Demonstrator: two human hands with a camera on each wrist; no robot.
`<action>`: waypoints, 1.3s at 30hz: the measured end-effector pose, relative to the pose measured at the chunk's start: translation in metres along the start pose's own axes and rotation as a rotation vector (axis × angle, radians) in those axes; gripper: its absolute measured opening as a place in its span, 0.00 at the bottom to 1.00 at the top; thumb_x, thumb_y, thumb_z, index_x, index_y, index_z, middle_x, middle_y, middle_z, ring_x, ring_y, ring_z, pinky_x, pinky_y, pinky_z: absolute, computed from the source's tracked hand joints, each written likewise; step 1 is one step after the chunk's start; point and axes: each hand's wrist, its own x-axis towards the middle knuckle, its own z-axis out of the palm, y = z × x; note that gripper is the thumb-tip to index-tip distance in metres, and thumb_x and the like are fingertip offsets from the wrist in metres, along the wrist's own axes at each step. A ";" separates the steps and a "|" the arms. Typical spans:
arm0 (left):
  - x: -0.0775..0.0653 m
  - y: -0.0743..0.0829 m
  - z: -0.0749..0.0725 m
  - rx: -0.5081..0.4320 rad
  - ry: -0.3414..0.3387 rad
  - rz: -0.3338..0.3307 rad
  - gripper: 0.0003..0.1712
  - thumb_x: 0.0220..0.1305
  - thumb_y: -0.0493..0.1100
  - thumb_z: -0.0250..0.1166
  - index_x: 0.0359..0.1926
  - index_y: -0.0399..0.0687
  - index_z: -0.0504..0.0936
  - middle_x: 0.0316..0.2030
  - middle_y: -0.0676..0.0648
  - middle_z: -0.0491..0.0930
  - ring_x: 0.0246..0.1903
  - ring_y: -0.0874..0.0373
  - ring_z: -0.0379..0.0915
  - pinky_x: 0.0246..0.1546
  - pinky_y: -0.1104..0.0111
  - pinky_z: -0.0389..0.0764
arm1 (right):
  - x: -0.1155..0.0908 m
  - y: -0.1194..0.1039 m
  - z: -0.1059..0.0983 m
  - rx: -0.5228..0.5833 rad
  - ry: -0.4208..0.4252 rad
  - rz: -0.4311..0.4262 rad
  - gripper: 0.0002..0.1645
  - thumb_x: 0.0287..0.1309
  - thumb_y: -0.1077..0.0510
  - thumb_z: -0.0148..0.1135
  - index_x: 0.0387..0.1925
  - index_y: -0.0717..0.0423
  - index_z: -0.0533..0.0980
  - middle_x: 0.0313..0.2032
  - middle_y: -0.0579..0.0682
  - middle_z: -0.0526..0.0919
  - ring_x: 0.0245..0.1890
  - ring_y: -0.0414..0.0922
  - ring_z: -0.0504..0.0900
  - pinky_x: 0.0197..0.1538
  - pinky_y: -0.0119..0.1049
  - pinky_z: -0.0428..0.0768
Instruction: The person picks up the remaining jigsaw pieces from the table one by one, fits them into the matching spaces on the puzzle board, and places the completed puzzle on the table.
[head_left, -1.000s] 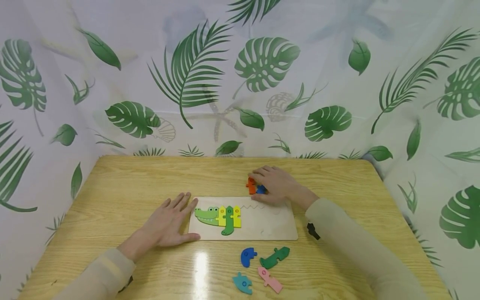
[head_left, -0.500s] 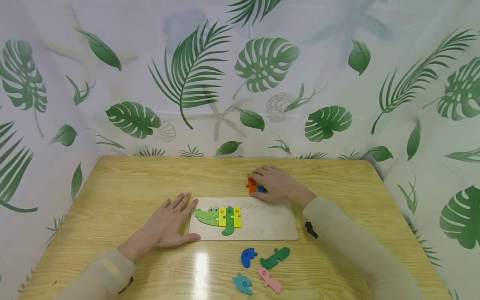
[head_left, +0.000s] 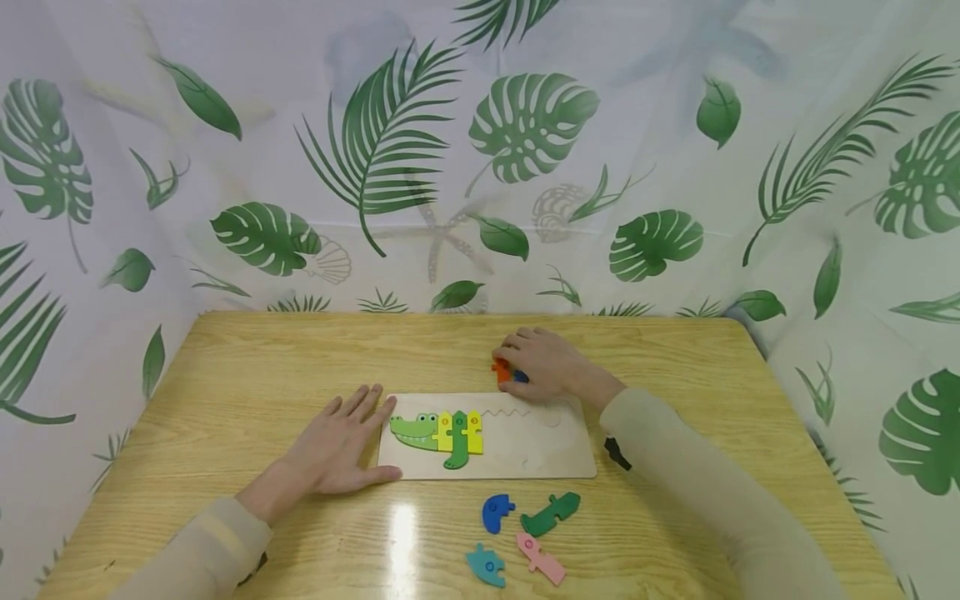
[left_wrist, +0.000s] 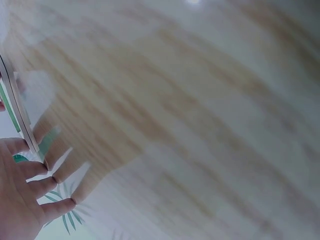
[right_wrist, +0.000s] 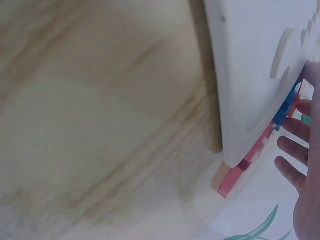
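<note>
A pale wooden puzzle board (head_left: 525, 454) lies mid-table with a green crocodile head (head_left: 412, 431) and three yellow and green body pieces (head_left: 458, 442) set in its left end. My left hand (head_left: 341, 442) lies flat on the table, fingers straight, its thumb side against the board's left edge (left_wrist: 17, 107). My right hand (head_left: 540, 364) is curled over an orange piece (head_left: 501, 372) and a small blue piece (head_left: 520, 377) just behind the board's far edge. In the right wrist view its fingers (right_wrist: 295, 127) close around these pieces beside the board (right_wrist: 250, 65). Most of both pieces is hidden.
Several loose pieces lie on the table in front of the board: a blue one (head_left: 495, 512), a dark green one (head_left: 551, 514), a teal one (head_left: 486, 565) and a pink one (head_left: 540, 559). A leaf-print curtain (head_left: 480, 167) walls in the back and both sides.
My right hand has crept slightly away from me and covers more of the orange piece. The left hand and the board have stayed put.
</note>
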 end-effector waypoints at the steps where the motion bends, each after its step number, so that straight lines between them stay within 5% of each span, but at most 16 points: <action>1: 0.000 0.000 0.000 0.002 0.001 0.001 0.62 0.66 0.82 0.52 0.84 0.45 0.54 0.83 0.34 0.52 0.83 0.37 0.52 0.78 0.38 0.64 | 0.000 0.000 0.000 -0.003 -0.001 -0.001 0.37 0.73 0.30 0.55 0.70 0.49 0.76 0.64 0.52 0.82 0.65 0.53 0.80 0.72 0.52 0.78; 39: -0.001 0.000 -0.002 -0.014 -0.001 0.001 0.61 0.66 0.81 0.54 0.83 0.43 0.56 0.82 0.33 0.54 0.82 0.35 0.53 0.77 0.37 0.65 | -0.008 -0.001 -0.010 0.007 0.052 0.005 0.37 0.69 0.30 0.61 0.65 0.50 0.78 0.59 0.52 0.84 0.58 0.52 0.82 0.65 0.50 0.82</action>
